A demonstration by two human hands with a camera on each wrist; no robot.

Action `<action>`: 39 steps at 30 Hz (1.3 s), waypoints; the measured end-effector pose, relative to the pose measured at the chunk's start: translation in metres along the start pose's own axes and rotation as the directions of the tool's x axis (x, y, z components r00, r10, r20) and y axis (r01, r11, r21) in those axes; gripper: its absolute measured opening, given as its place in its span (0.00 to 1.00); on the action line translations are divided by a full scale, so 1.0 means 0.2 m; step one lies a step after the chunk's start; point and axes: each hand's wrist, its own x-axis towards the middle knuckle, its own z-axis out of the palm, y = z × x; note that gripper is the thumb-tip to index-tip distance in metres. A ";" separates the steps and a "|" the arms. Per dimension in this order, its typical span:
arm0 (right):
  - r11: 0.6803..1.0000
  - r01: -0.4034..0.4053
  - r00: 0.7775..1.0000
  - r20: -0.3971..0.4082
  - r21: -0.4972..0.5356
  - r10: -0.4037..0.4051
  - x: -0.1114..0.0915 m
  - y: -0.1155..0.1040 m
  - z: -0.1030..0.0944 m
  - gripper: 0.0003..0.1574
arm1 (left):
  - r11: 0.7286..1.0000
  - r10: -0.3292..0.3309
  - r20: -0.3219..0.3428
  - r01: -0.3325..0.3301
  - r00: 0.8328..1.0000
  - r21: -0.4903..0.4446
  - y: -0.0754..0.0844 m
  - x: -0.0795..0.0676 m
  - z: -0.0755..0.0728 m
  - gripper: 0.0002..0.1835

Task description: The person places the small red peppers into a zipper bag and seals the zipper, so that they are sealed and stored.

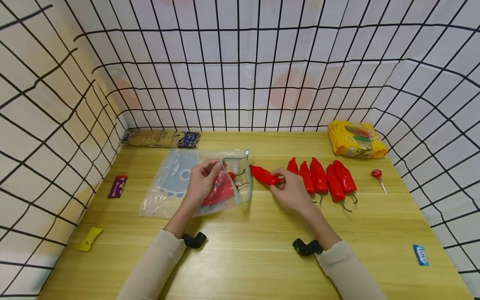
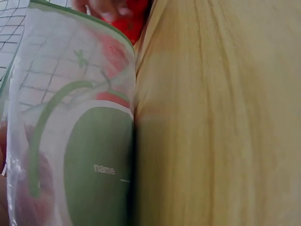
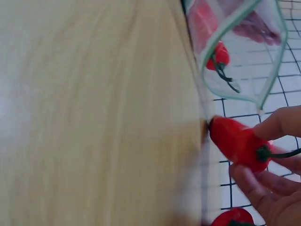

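My left hand (image 1: 202, 181) pinches the upper edge of a clear zip bag (image 1: 157, 204) with a green-edged mouth, which gapes toward the right. Inside the bag lie red peppers (image 1: 219, 191), their green stems pointing at the opening. Just right of that mouth, my right hand (image 1: 290, 189) grips another red pepper (image 1: 262, 175) by its stem end, tip pointing left at the bag. In the right wrist view, thumb and fingers close around this held pepper (image 3: 240, 143). The left wrist view shows the bag's printed side (image 2: 101, 160) with the word "name".
Several red peppers (image 1: 318, 175) lie in a row right of my right hand. Behind stand a yellow packet (image 1: 356, 139) and a long noodle-like packet (image 1: 161, 138). A lollipop (image 1: 376, 174), a blue wrapper (image 1: 421, 255), a purple one (image 1: 118, 186) and a yellow one (image 1: 90, 239) lie at the sides. Black wire grid (image 1: 240, 62) surrounds the table.
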 end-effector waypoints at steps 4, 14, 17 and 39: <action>0.989 -0.009 0.998 -0.068 0.151 0.020 -0.02 0.02 -0.06 0.18 | 1.000 -0.012 -0.002 0.012 1.000 0.021 0.00 -0.01 0.01 0.12; 0.917 -0.021 0.995 0.102 0.399 -0.021 -0.03 0.02 -0.16 0.23 | 0.999 -0.008 0.017 0.007 1.000 0.051 -0.04 0.00 0.00 0.12; 0.897 -0.015 0.978 0.192 0.443 -0.078 0.01 0.02 -0.10 0.23 | 0.999 -0.012 0.029 0.010 1.000 0.049 -0.09 0.02 -0.01 0.12; 0.871 -0.106 0.989 0.144 0.479 0.041 0.16 -0.10 0.20 0.24 | 0.988 -0.021 0.010 0.019 1.000 0.152 -0.10 0.02 0.02 0.13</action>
